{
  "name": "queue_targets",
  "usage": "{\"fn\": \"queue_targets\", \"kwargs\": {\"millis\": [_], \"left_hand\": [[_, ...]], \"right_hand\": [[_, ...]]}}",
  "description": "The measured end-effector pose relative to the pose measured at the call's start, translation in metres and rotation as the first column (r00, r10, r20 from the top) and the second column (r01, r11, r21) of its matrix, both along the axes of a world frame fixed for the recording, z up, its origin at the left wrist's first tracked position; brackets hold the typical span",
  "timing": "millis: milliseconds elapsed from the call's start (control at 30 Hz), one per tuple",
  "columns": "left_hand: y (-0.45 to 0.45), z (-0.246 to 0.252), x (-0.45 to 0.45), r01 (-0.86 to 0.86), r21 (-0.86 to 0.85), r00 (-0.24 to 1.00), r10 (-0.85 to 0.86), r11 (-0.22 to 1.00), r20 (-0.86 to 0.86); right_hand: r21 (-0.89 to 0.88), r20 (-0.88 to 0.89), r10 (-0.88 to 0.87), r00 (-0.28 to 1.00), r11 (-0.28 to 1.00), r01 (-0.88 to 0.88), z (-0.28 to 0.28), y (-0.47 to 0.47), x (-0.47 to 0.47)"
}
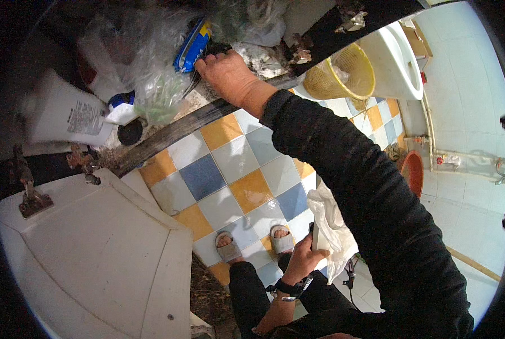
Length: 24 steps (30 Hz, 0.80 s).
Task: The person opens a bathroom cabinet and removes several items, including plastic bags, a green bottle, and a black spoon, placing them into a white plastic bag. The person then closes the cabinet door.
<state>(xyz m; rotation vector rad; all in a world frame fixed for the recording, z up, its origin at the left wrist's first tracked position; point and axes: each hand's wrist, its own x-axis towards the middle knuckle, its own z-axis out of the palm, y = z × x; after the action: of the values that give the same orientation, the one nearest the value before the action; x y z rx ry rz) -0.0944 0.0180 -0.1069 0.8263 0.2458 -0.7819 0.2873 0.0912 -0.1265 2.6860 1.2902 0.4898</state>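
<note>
My right hand [227, 76] reaches over the wooden cabinet edge [184, 126], fingers curled down beside a blue and yellow packet [192, 46]. Dark thin strands show under the fingertips; whether they grip anything is hidden. Crumpled clear plastic bags [129, 46], one with something green inside, lie left of the packet. Lower down, in front of my legs, my left hand [304, 260] wears a wristwatch and holds a white flat-sided object [320, 242]. A crumpled white plastic bag [335, 231] hangs against that object.
At left, a white cabinet door [104, 254] stands open on rusty hinges [34, 203]. A white plastic bottle [70, 112] lies tilted inside. To the right are a yellow mesh basket [341, 74], a white washbasin [398, 63], a red basin [412, 173] and wall pipes [430, 127].
</note>
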Motion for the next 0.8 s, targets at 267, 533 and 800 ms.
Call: {"fn": "queue_targets", "kwargs": {"millis": [267, 533, 800], "left_hand": [[-0.004, -0.006, -0.003, -0.070, -0.054, 0.997, 0.071, 0.996, 0.016], [0.005, -0.002, 0.005, -0.066, -0.073, 0.992, 0.057, 0.995, -0.113], [0.019, -0.007, 0.002, -0.103, -0.034, 0.991, 0.100, 0.994, -0.089]], "right_hand": [[0.142, -0.243, 0.112, 0.964, 0.987, -0.079, 0.026, -0.026, -0.052], [0.122, -0.700, -0.005, 0.714, 0.984, 0.127, 0.119, -0.136, -0.103], [0.145, -0.845, -0.400, 0.355, 0.468, 0.872, 0.141, -0.302, -0.182]]}}
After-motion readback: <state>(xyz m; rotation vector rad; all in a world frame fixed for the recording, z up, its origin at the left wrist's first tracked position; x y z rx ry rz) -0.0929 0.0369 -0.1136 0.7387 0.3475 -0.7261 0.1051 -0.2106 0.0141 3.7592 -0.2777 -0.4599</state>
